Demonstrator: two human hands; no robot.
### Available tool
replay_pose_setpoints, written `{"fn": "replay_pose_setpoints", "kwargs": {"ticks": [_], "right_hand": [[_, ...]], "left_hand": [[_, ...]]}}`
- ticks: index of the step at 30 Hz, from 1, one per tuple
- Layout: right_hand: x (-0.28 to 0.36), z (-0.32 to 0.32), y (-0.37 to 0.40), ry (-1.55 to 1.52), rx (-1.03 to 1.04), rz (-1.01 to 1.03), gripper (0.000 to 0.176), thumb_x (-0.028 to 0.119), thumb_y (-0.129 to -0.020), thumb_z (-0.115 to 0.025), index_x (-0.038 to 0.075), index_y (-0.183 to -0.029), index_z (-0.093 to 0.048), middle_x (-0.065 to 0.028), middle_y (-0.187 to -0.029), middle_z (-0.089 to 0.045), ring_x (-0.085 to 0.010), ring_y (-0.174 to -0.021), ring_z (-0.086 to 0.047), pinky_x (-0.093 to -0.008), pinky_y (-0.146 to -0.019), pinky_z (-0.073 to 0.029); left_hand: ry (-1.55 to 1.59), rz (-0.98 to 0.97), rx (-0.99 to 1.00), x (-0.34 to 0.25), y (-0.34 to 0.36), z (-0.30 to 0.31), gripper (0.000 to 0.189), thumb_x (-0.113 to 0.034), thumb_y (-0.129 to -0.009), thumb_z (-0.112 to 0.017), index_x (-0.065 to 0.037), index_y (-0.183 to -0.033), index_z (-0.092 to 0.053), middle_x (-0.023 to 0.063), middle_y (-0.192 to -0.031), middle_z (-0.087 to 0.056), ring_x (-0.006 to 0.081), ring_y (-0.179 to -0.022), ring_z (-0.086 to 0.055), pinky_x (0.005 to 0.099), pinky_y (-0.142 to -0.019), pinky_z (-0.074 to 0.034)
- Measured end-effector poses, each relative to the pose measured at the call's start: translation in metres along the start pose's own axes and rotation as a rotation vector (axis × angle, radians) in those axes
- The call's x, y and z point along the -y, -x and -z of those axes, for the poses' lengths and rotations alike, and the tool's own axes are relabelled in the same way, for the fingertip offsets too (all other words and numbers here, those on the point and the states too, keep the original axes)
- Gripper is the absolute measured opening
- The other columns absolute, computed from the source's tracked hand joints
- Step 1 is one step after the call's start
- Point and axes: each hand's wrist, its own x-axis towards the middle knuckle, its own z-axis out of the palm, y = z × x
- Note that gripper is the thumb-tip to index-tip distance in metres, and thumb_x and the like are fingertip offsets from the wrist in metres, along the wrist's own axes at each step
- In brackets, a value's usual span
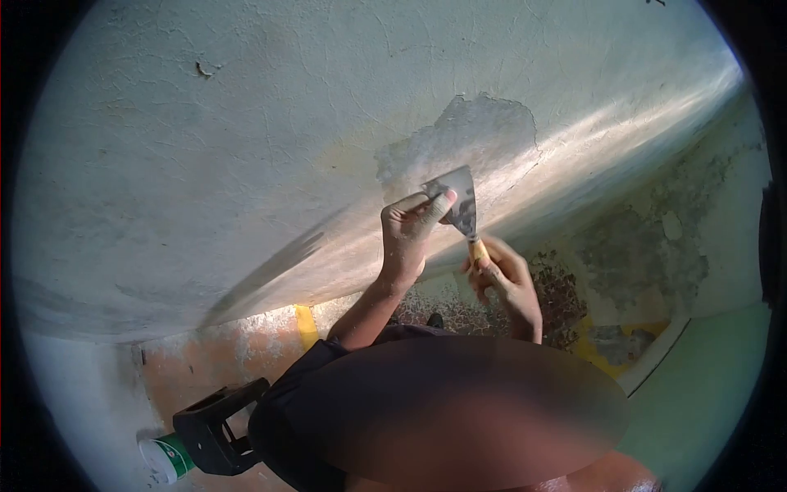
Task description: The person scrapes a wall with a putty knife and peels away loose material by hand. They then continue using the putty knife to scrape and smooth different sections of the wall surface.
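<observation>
A putty knife [464, 215] with a wide metal blade and a yellowish handle is held up in front of the wall, blade upward. My right hand [510, 283] is closed around its handle. The thumb of my left hand [407, 234] presses on the blade's face, with the other fingers curled by its left edge. Dark smudges mark the blade, and pale dust coats my left hand. Behind the blade, the wall [270, 148] has a bare grey patch [484, 127] where the coating has come away.
A black plastic stool [209, 435] is at the lower left, beside a green and white bucket [168, 457]. The floor [205, 361] below is worn, with a yellow stripe [306, 326]. At right, another wall surface [648, 254] is stained and peeling.
</observation>
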Motion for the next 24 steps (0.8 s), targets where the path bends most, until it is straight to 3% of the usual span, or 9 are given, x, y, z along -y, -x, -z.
{"fn": "replay_pose_setpoints", "kwargs": {"ticks": [2,3,6,8,9,10,13,17,24], "right_hand": [[-0.019,-0.004,0.000,-0.278,0.132,-0.110,0.048,0.041,-0.104,-0.054,-0.002,-0.124,-0.059,-0.0062,-0.071,-0.057,-0.0081,-0.048,-0.042,-0.0242,-0.043,-0.029],[-0.035,-0.010,0.000,-0.299,0.099,-0.133,0.049,0.048,-0.106,-0.047,0.001,-0.105,-0.060,-0.0016,-0.064,-0.048,-0.0070,-0.046,-0.032,-0.0244,-0.043,-0.021],[-0.030,-0.027,-0.002,-0.148,-0.008,-0.031,0.044,0.040,-0.109,-0.046,0.006,-0.082,-0.052,0.0030,-0.064,-0.042,-0.0052,-0.051,-0.035,-0.0246,-0.045,-0.027],[-0.014,-0.025,0.002,0.023,-0.114,-0.046,0.046,0.038,-0.109,-0.048,0.006,-0.077,-0.052,0.0034,-0.063,-0.044,-0.0043,-0.051,-0.039,-0.0235,-0.046,-0.031],[-0.007,-0.024,0.001,0.035,-0.140,-0.069,0.049,0.039,-0.110,-0.046,0.006,-0.075,-0.052,0.0036,-0.061,-0.045,-0.0042,-0.051,-0.042,-0.0226,-0.046,-0.034],[0.001,-0.026,-0.004,0.036,-0.138,-0.068,0.049,0.039,-0.110,-0.046,0.006,-0.075,-0.052,0.0036,-0.061,-0.045,-0.0042,-0.051,-0.042,-0.0226,-0.046,-0.034],[0.036,-0.037,-0.038,0.173,-0.123,-0.017,0.052,0.043,-0.109,-0.047,0.006,-0.072,-0.050,0.0046,-0.054,-0.042,-0.0034,-0.045,-0.039,-0.0223,-0.042,-0.029],[0.070,-0.052,-0.037,0.075,-0.071,0.040,0.053,0.043,-0.109,-0.046,0.007,-0.070,-0.049,0.0044,-0.054,-0.042,-0.0036,-0.043,-0.037,-0.0227,-0.040,-0.026],[0.049,-0.044,-0.034,0.063,-0.170,-0.148,0.052,0.042,-0.109,-0.048,0.008,-0.069,-0.047,0.0046,-0.054,-0.038,-0.0040,-0.041,-0.033,-0.0233,-0.038,-0.023]], "left_hand": [[-0.130,-0.041,0.071,-0.002,0.002,0.002,0.019,-0.011,-0.095,-0.073,-0.002,-0.078,-0.071,-0.0010,-0.075,-0.065,0.0036,-0.067,-0.058,0.0233,-0.066,-0.052],[-0.187,-0.042,0.061,-0.006,0.004,0.001,0.023,-0.011,-0.095,-0.073,-0.002,-0.074,-0.070,-0.0025,-0.072,-0.062,0.0023,-0.066,-0.055,0.0224,-0.065,-0.051],[-0.331,-0.109,0.070,0.000,0.003,0.019,0.022,-0.013,-0.096,-0.072,-0.001,-0.078,-0.070,-0.0034,-0.068,-0.060,0.0038,-0.065,-0.060,0.0211,-0.063,-0.050],[-0.146,-0.101,0.066,-0.010,0.007,0.024,0.021,-0.019,-0.099,-0.069,0.000,-0.089,-0.070,0.0022,-0.073,-0.067,0.0101,-0.069,-0.068,0.0234,-0.066,-0.053],[-0.310,-0.110,0.119,-0.008,0.007,0.039,0.040,-0.035,-0.107,-0.055,0.001,-0.106,-0.069,0.0101,-0.086,-0.074,0.0176,-0.076,-0.073,0.0280,-0.071,-0.056],[-0.311,-0.112,0.117,-0.008,0.009,0.045,0.040,-0.035,-0.107,-0.055,0.001,-0.106,-0.069,0.0101,-0.086,-0.074,0.0176,-0.076,-0.073,0.0280,-0.071,-0.056],[-0.312,0.101,0.119,-0.009,0.009,0.053,0.084,-0.059,-0.108,-0.019,0.011,-0.120,-0.063,0.0202,-0.094,-0.073,0.0258,-0.087,-0.072,0.0377,-0.083,-0.055],[-0.248,0.297,0.095,0.000,0.016,0.070,0.087,-0.058,-0.108,-0.013,0.011,-0.117,-0.065,0.0211,-0.095,-0.073,0.0256,-0.082,-0.071,0.0378,-0.092,-0.052],[-0.277,0.326,0.026,0.009,0.014,0.103,0.085,-0.057,-0.108,-0.014,0.009,-0.115,-0.067,0.0201,-0.096,-0.074,0.0248,-0.082,-0.071,0.0381,-0.089,-0.052]]}}
